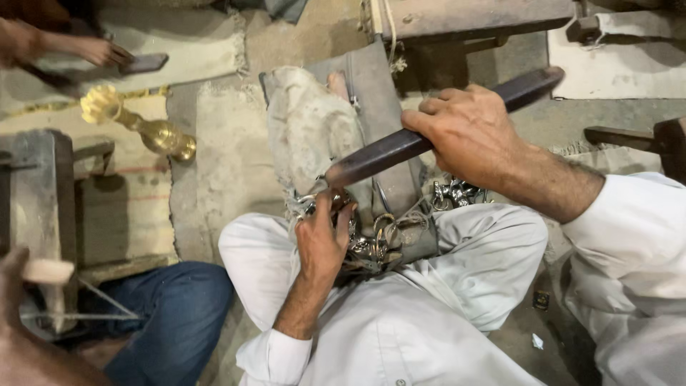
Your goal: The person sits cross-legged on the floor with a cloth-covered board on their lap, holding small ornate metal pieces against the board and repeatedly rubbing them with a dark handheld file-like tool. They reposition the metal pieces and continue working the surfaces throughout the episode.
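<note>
My right hand (468, 136) grips a long file (429, 136) mid-length — stiff, likely heavy — while my left hand (321, 239) pinches a small, hard metal piece (323, 194) under the file's tip.

A shiny gold vase (158, 133) lies on a dusty mat (128, 207). Near it sits a grey block (32, 193). Someone's blue jeans (175, 318) show at the bottom. A wooden bench (471, 18) stands at the top.
</note>
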Demonstrator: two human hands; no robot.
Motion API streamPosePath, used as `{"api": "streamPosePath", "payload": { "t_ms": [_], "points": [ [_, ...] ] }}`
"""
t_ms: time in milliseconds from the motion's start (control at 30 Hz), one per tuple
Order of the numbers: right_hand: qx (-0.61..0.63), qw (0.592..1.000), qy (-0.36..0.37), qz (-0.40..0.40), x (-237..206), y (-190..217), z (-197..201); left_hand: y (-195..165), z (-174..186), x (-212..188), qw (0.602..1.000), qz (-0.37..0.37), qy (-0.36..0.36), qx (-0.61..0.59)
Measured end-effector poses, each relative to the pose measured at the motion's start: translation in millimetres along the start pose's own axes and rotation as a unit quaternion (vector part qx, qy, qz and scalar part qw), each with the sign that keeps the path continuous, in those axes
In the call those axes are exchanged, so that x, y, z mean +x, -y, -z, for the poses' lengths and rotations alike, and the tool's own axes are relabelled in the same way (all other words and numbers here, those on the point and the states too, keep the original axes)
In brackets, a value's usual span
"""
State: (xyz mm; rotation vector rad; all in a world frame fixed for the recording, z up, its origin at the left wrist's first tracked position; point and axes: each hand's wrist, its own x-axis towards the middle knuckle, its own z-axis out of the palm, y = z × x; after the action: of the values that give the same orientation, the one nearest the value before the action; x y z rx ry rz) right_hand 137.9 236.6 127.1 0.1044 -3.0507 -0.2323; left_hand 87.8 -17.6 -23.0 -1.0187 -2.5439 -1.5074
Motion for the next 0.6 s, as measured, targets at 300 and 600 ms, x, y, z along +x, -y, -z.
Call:
{"api": "streamPosePath", "payload": {
  "t_ms": [300,600],
  "points": [
    [0.035,0.999,-0.017,-0.030,-0.6,-4.4,-3.6,0.7,-0.3,0.5,1.000,-0.001,0.002,0.004],
    [0.103,0.986,-0.122,-0.037,-3.9,-6.3,-7.3,3.3,0.1,-0.7,1.000,-0.002,0.018,0.008]
  ]
}}
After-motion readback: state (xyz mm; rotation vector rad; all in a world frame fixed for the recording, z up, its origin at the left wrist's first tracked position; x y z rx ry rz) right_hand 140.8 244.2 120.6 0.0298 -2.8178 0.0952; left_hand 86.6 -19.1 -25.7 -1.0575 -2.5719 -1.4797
